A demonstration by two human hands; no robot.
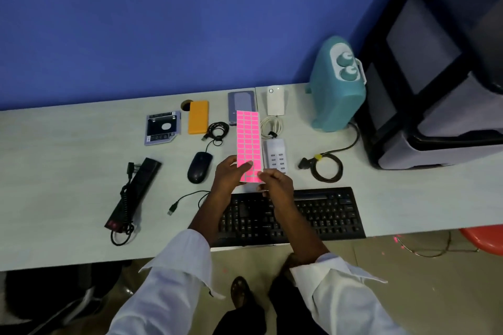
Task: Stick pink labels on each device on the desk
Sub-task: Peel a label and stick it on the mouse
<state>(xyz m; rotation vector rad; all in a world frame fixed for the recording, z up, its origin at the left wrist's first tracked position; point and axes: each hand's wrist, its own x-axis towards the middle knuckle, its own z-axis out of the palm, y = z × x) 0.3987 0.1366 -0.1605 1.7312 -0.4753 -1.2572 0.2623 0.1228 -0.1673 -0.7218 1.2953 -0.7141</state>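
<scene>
Your left hand grips the pink label sheet by its lower end, fingers curled over the front. It holds the sheet raised above the desk, between mouse and USB hub, rows facing you. Your right hand has its fingers bunched narrow, pinching the sheet's lower right corner, likely to peel one label; whether one has lifted is too small to tell. No device shows a pink label yet. The keyboard lies under your wrists.
</scene>
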